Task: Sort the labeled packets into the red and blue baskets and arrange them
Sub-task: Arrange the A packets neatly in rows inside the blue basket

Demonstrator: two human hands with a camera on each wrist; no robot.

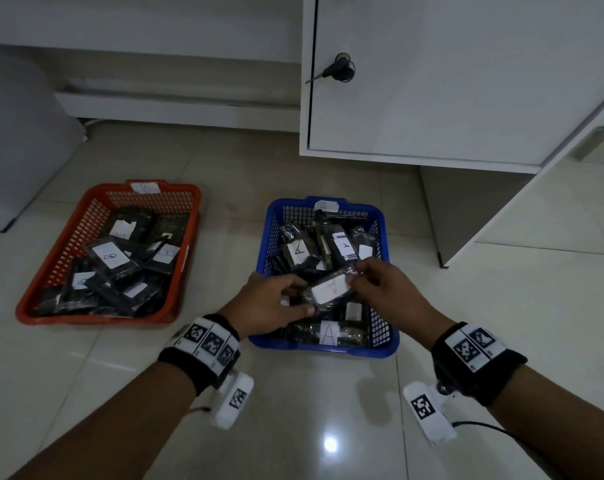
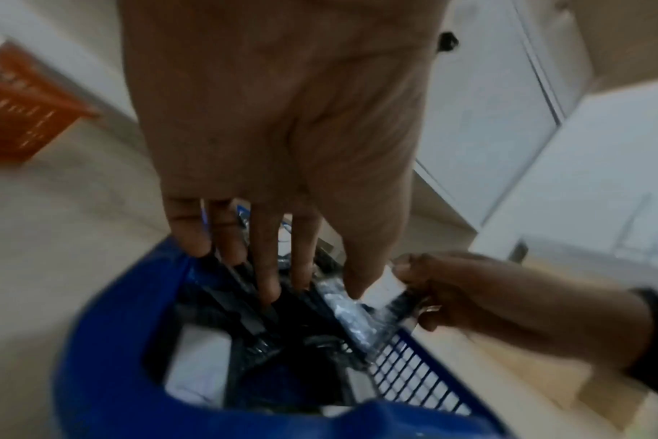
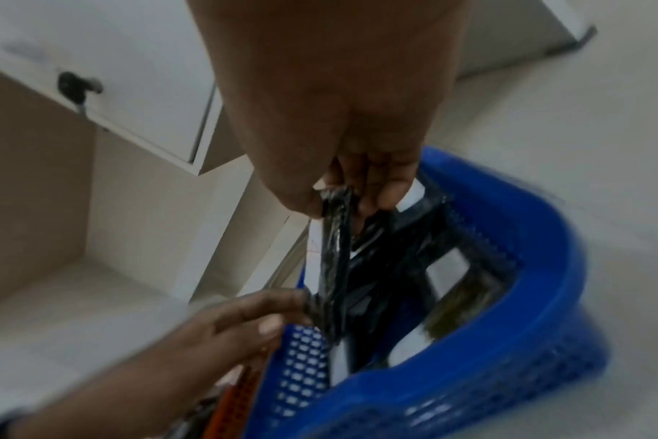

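I pinch a dark plastic-wrapped packet with a white label (image 1: 328, 289) at both ends, left hand (image 1: 271, 301) and right hand (image 1: 385, 289), its long axis running between them, directly above the blue plastic mesh basket (image 1: 385, 336)

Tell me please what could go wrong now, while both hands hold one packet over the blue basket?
1. The packet is held only at its ends by the left hand and right hand; the glossy wrap might slip.
2. Its label is faint, so misreading is possible; the blue basket carries A tags.
3. The packets below lie in a loose pile, so setting it down could shift them.
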